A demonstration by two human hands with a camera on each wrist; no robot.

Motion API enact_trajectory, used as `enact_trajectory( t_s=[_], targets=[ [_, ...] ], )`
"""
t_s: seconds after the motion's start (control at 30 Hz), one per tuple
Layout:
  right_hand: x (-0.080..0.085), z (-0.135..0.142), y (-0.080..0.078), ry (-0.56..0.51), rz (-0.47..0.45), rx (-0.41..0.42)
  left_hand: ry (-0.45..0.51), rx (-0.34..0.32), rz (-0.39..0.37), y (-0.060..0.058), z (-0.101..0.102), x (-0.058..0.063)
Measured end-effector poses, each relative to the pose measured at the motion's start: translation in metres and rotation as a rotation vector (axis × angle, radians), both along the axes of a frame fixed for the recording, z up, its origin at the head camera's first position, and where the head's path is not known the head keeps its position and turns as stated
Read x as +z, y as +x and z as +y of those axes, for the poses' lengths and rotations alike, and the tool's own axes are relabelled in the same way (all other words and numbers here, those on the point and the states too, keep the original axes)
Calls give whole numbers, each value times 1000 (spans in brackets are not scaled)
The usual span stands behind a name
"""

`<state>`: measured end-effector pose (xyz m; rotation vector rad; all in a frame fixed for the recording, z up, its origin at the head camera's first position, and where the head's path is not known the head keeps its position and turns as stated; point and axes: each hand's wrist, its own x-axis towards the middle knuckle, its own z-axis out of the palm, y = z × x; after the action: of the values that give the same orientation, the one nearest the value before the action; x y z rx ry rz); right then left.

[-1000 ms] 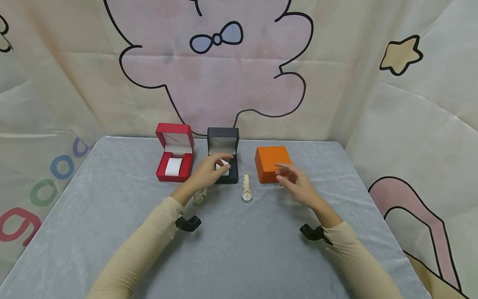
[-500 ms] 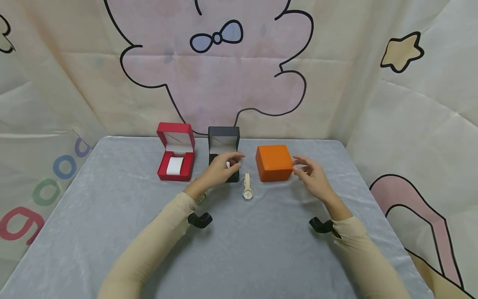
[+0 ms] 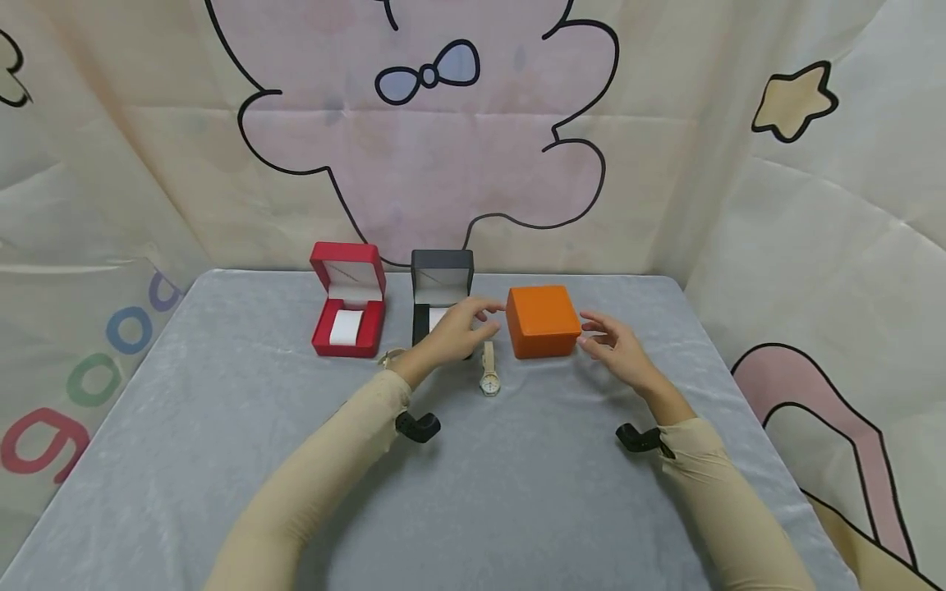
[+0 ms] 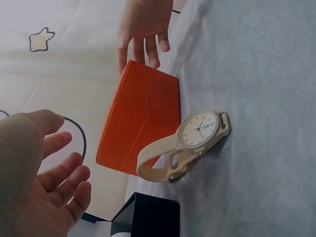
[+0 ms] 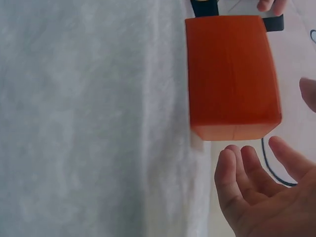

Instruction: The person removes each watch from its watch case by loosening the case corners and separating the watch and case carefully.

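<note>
A closed orange watch box (image 3: 543,322) stands between my two hands on the grey cloth. Just left of it is my left hand (image 3: 460,332), its fingers relaxed and holding nothing. At the box's right side my right hand (image 3: 617,353) has its fingertips close to the wall, fingers loosely bent with nothing in them. In front of the box lies a cream wristwatch (image 3: 489,371), its dial and looped strap plain in the left wrist view. My left hand and forearm partly cover the open black watch box (image 3: 442,283) and a second watch (image 3: 392,356).
An open red watch box (image 3: 347,320) with a white cushion stands at the left, near the table's back edge. The table (image 3: 517,492) wears a grey-blue cloth. Behind it hangs a curtain (image 3: 443,164) with cartoon drawings.
My left hand has moved right, from over the black box towards the orange box. My right hand has shifted from the orange box's front to its right side.
</note>
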<state>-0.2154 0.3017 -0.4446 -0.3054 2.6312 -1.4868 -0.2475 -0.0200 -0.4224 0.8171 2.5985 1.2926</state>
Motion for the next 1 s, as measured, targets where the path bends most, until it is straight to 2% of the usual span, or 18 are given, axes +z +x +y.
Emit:
enact_trajectory(
  t_s=[0.17, 0.37, 0.47, 0.67, 1.0],
  targets=[
    [-10, 7, -5, -25, -44, 21, -14, -10, -8, -6, 11, -1],
    [-17, 8, -10, -52, -83, 92, -53, 21, -19, -13, 19, -3],
    [-18, 5, -11, -40, -103, 101, -75, 25, -21, -19, 20, -5],
    [-23, 4, -15, 7, -68, 101, -92, 15, -44, -26, 23, -8],
    [-28, 2, -24, 34, -54, 127, -141, -54, -128, -31, 36, -14]
  ],
)
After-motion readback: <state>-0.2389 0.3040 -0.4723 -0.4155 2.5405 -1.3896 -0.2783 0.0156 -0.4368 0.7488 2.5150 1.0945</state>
